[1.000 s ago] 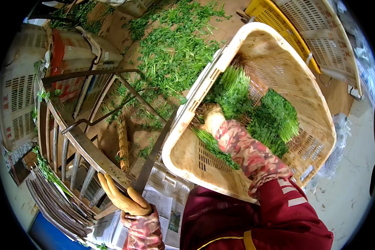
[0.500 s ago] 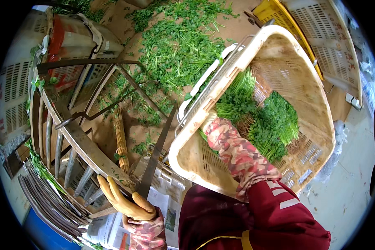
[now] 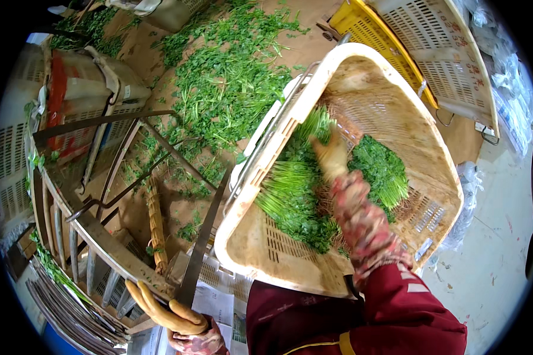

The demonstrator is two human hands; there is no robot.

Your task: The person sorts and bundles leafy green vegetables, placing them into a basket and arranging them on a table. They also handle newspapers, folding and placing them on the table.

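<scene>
My right hand (image 3: 331, 155), in a tan glove and blurred by motion, reaches into a dirty cream plastic crate (image 3: 237, 236). Its thumb and fingers look apart, beside the stems of a coriander-like bunch of greens (image 3: 315, 125) at the crate's far left. Nearer me lies another bunch with pale green stems (image 3: 278, 192), and a third, leafy bunch (image 3: 378, 168) is right of the hand. Brown roots show between them. My gloved left hand (image 3: 166, 310) rests with fingers stretched out on the corner of a worn slatted rack (image 3: 109, 239), by the end of a flat dark metal bar (image 3: 202, 248).
Loose greens (image 3: 231, 77) cover the floor ahead. A yellow crate (image 3: 367, 35) and a white crate (image 3: 444, 53) stand at the far right, and more crates (image 3: 95, 89) at the left. A straw-coloured bundle (image 3: 155, 225) stands inside the rack.
My right hand has moved from the crate's near left wall toward its far side. A bunch now lies spread along the left of the crate. The view has shifted slightly; my left hand stays on the rack.
</scene>
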